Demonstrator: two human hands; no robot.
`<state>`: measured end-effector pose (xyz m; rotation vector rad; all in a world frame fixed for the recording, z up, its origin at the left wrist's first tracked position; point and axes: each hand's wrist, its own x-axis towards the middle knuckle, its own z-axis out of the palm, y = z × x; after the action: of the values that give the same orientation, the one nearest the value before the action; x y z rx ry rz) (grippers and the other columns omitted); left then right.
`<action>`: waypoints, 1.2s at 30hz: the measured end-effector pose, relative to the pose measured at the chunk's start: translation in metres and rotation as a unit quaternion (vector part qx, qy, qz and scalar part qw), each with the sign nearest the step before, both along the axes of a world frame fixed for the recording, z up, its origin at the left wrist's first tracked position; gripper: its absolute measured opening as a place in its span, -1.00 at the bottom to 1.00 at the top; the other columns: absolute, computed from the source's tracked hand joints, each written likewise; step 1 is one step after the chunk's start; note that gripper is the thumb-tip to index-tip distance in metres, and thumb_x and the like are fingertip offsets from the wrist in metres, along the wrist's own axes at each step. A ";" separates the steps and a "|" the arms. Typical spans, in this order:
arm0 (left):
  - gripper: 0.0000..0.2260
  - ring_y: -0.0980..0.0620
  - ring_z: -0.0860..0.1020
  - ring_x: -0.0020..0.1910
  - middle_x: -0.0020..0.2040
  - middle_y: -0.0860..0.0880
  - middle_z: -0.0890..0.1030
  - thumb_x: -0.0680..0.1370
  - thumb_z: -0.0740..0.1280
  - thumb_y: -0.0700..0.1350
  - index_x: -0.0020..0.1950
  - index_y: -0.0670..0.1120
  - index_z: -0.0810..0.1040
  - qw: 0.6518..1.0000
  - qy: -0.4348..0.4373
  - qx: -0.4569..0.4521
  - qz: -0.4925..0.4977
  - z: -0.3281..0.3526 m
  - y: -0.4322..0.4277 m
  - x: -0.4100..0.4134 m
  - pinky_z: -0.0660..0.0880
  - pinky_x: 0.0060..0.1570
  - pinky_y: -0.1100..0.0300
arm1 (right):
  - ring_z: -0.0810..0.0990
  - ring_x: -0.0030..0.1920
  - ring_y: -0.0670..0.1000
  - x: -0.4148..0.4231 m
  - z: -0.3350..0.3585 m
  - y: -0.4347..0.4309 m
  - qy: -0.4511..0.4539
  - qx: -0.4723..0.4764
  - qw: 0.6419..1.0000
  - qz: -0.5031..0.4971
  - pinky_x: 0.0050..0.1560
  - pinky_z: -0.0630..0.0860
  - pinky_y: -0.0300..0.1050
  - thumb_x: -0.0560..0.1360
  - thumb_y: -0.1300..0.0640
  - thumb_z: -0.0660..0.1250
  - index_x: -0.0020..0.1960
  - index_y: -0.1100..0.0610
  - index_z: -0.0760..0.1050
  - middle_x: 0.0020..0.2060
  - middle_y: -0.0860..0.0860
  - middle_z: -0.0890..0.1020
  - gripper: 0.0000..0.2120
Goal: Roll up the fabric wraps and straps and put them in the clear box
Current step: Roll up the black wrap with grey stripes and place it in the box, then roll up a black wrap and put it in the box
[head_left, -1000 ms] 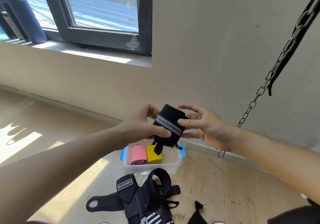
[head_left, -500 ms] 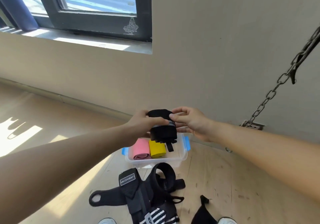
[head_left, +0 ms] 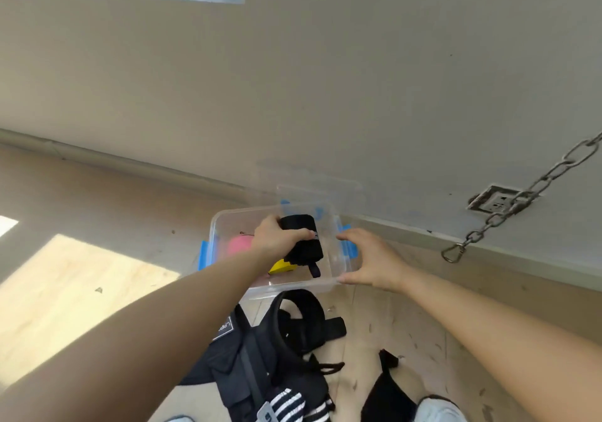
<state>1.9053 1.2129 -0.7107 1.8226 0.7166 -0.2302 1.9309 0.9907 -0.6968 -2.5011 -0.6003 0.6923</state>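
Observation:
My left hand (head_left: 277,237) grips a rolled black wrap (head_left: 303,239) with a thin grey stripe and holds it inside the clear box (head_left: 338,258), low over the contents. A pink roll (head_left: 239,245) and a yellow roll (head_left: 281,266) lie in the box, partly hidden by my hand. My right hand (head_left: 371,260) is open, fingers spread, at the box's right front corner, touching its rim. In front of the box lies a heap of black straps and wraps (head_left: 293,333), some with white stripes (head_left: 290,403).
The box has blue latches (head_left: 204,255) and stands on a wooden floor by a beige wall. Its clear lid (head_left: 309,183) leans on the wall behind. A steel chain with a hook (head_left: 488,226) hangs at the right near a wall socket (head_left: 498,198). My shoes (head_left: 438,410) show at the bottom.
My left hand has carried the rolled black wrap down from chest height into the clear box. My right hand let go of it and moved to the box's right rim.

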 end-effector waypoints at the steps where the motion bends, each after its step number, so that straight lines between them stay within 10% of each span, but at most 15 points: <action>1: -0.27 -0.08 0.64 0.05 0.08 -0.03 0.65 0.15 0.64 0.20 0.22 -0.04 0.52 1.000 -0.006 0.014 -0.002 -0.009 -0.004 0.006 0.66 0.08 -0.07 | 0.25 0.55 -0.03 -0.001 -0.007 -0.002 -0.010 0.005 1.000 -0.005 0.53 0.22 -0.03 0.37 -0.06 0.59 0.55 -0.04 0.30 0.55 -0.07 0.31 -0.16; 17: -0.31 -0.06 0.58 0.23 0.35 -0.03 0.54 0.39 0.59 0.06 0.45 -0.02 0.41 0.969 -0.121 0.145 -0.159 -0.068 -0.012 0.022 0.54 0.13 0.14 | 0.16 0.47 -0.30 -0.002 -0.050 -0.017 -0.059 0.060 0.996 -0.010 0.48 0.13 -0.22 0.43 -0.10 0.53 0.53 -0.15 0.31 0.55 -0.27 0.22 -0.26; 22: -0.42 -0.08 0.50 0.30 0.41 -0.05 0.40 0.46 0.56 -0.12 0.44 0.08 0.49 0.921 -0.163 0.182 -0.304 -0.079 0.002 0.020 0.56 0.18 0.13 | 0.14 0.45 -0.33 -0.002 -0.052 -0.017 -0.058 0.063 0.996 -0.009 0.45 0.09 -0.26 0.43 -0.09 0.54 0.53 -0.13 0.32 0.56 -0.27 0.22 -0.27; 31: -0.57 -0.03 0.39 0.46 0.55 0.08 0.35 0.61 0.33 0.12 0.49 0.28 0.41 0.720 -0.136 0.491 -0.472 -0.080 -0.001 0.034 0.33 0.34 -0.01 | 0.18 0.51 -0.26 -0.002 -0.054 -0.018 -0.052 0.070 0.996 -0.008 0.51 0.12 -0.20 0.44 -0.06 0.54 0.53 -0.12 0.32 0.56 -0.27 0.22 -0.28; 36: -0.55 -0.07 0.39 0.47 0.59 0.05 0.30 0.61 0.32 0.14 0.51 0.26 0.39 0.735 -0.087 0.486 -0.465 -0.076 -0.009 0.030 0.31 0.34 -0.05 | 0.20 0.55 -0.16 -0.004 -0.051 -0.017 -0.045 0.066 0.997 -0.003 0.56 0.16 -0.11 0.47 -0.04 0.52 0.54 -0.08 0.31 0.57 -0.22 0.21 -0.29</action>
<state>1.9351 1.2041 -0.7866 3.0665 -0.4243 -0.3546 1.9271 0.9735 -0.7481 -2.4191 -0.6489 0.5219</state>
